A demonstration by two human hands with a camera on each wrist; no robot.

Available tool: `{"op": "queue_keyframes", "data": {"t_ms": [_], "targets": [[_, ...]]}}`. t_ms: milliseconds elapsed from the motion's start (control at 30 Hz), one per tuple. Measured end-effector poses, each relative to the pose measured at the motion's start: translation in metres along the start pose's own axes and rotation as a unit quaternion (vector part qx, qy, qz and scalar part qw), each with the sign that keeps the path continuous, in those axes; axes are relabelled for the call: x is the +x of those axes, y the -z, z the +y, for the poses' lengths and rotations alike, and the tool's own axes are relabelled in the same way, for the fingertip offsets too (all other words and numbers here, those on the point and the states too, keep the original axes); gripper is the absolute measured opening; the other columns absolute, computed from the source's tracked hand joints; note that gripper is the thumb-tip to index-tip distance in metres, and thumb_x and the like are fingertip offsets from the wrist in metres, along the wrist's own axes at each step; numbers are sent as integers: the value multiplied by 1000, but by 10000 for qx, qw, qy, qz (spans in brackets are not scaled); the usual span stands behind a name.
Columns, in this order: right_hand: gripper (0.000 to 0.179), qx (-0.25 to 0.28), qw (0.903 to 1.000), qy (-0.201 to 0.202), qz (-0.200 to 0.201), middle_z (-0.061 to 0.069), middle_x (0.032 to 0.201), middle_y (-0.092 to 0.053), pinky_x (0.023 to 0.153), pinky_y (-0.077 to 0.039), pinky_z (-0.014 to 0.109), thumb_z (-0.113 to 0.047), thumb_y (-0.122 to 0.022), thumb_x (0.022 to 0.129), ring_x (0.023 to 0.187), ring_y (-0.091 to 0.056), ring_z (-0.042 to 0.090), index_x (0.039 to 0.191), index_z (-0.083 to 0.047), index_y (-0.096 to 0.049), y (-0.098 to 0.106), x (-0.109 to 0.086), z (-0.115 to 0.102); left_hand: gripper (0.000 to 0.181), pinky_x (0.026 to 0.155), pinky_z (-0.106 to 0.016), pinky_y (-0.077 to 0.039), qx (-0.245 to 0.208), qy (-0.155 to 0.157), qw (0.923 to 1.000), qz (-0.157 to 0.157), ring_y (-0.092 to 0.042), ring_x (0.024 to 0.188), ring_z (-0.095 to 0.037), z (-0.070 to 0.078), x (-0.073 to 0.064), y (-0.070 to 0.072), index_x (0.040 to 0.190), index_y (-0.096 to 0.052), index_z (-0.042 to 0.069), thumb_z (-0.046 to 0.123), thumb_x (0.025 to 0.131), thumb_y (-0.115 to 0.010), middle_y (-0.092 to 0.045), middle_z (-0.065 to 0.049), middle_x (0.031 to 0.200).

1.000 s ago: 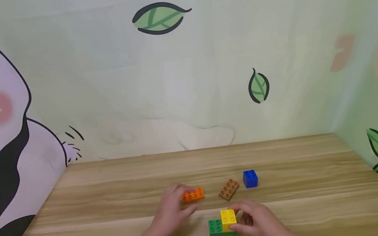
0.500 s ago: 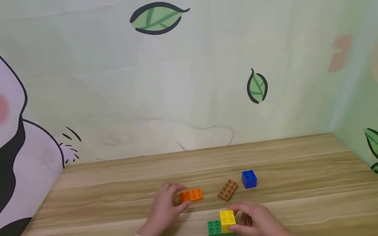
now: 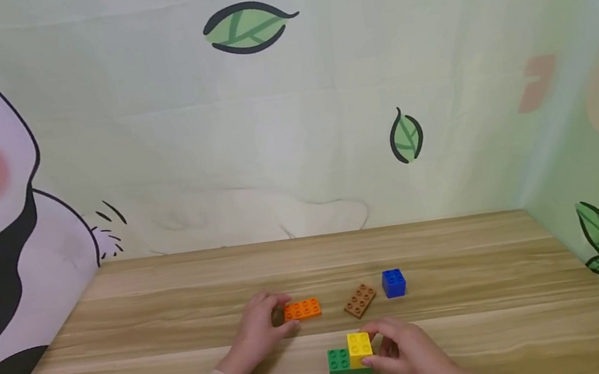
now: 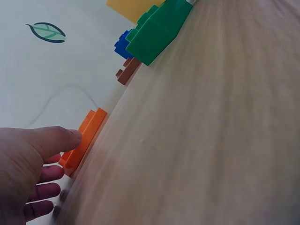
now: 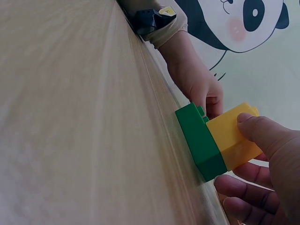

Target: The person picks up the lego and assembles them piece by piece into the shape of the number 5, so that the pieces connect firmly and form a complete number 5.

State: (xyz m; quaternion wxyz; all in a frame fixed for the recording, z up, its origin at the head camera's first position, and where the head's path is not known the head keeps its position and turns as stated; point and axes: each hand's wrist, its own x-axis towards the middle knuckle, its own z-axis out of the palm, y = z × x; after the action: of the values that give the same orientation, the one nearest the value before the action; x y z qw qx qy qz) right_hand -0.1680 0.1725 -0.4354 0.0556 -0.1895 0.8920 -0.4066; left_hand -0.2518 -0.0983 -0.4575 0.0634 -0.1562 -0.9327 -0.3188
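My left hand point(image 3: 259, 328) lies at the left end of an orange 2x4 toy building brick point(image 3: 302, 309), fingers apart and loosely bent. Its thumb and fingertips stand either side of that end; the thumb overlaps the orange brick in the left wrist view. With thumb and index finger, my right hand point(image 3: 412, 353) pinches a yellow square brick point(image 3: 359, 349). This yellow brick sits on the right half of a green brick point(image 3: 339, 360), whose left studs are bare. In the right wrist view the thumb point(image 5: 255, 126) presses the yellow side while the other fingers lie beyond.
A brown 2x4 brick point(image 3: 360, 300) lies angled on the wooden table point(image 3: 180, 319), right of the orange one. Beyond it stands a blue square brick point(image 3: 394, 283). A cloth backdrop point(image 3: 183, 133) printed with leaves and a panda rises behind the table.
My left hand has drawn back a little to the left, uncovering more of the orange brick. The right hand keeps its hold on the yellow brick. The head view has shifted slightly.
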Motion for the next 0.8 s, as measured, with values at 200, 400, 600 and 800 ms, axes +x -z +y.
{"op": "queue_keyframes", "data": {"t_ms": [200,400,600,800], "targets": [[43,5,10000,24,2,-2,98,-62,61,-47,17,-42,-69,86,71,-52,-1,118,-14,-63,0,0,0,41,96,-46,-45,165,61,9998,-92,-55,105,-25,-1,3,-2,111,-68,9,25,76,-81,-63,-6,109],[43,36,10000,14,-13,-2,97,-62,61,-47,18,-41,-69,86,70,-52,0,118,-15,-63,1,0,0,33,91,-42,-45,389,-6,9992,-51,-55,100,-22,-3,6,-5,105,-70,12,26,77,-80,-62,-2,104],[42,95,9999,10,-47,-2,97,-61,61,-47,18,-41,-69,86,70,-52,0,119,-14,-62,0,0,1,35,90,-40,-45,488,-88,9988,-52,-54,98,-20,-4,7,-8,106,-70,13,28,76,-81,-61,-1,103],[44,61,10000,50,-37,-1,97,-62,61,-48,18,-41,-69,86,71,-52,-1,119,-13,-62,0,0,2,39,88,-38,-42,472,-268,9985,10,-53,95,-18,-3,9,-11,107,-70,14,31,74,-82,-61,1,100]]}}
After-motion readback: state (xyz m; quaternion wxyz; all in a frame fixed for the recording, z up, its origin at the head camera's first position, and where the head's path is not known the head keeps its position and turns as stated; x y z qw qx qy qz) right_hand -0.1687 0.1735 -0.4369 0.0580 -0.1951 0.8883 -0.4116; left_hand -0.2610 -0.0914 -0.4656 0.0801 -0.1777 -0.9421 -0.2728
